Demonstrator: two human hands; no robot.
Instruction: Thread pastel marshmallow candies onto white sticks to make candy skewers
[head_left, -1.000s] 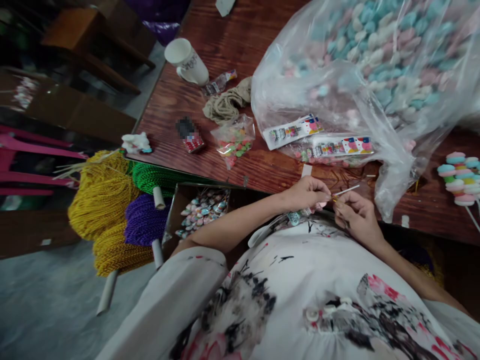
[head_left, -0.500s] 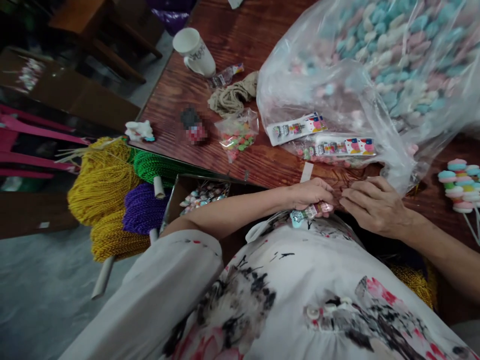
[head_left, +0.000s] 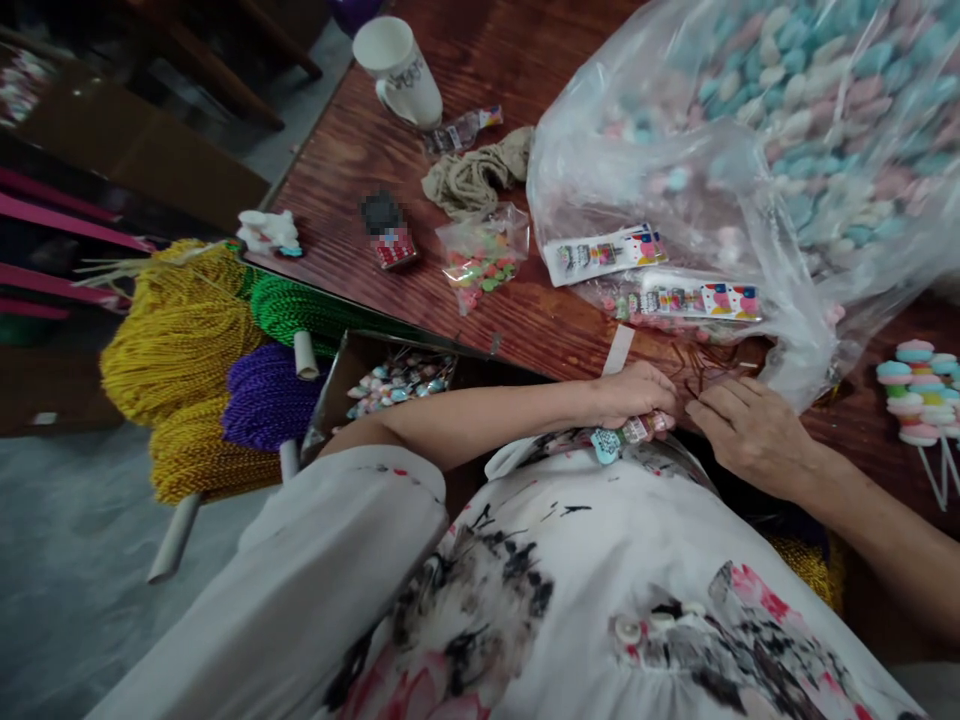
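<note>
Head view: left hand (head_left: 634,396) grasps a wrapped candy stick (head_left: 634,434) at the near edge of the tabletop (head_left: 517,330). Right hand (head_left: 750,435), fingers curled, sits just beside it; its grip cannot be determined. Large candy bag (head_left: 735,180) lies beyond.

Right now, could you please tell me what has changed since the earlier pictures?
The right hand has moved slightly outward, its back turned up; the white stick between the hands no longer shows clearly, so I can't tell whether it was let go. The left hand still holds the wrapped candy. The mug and beige bundle stayed put.
</note>
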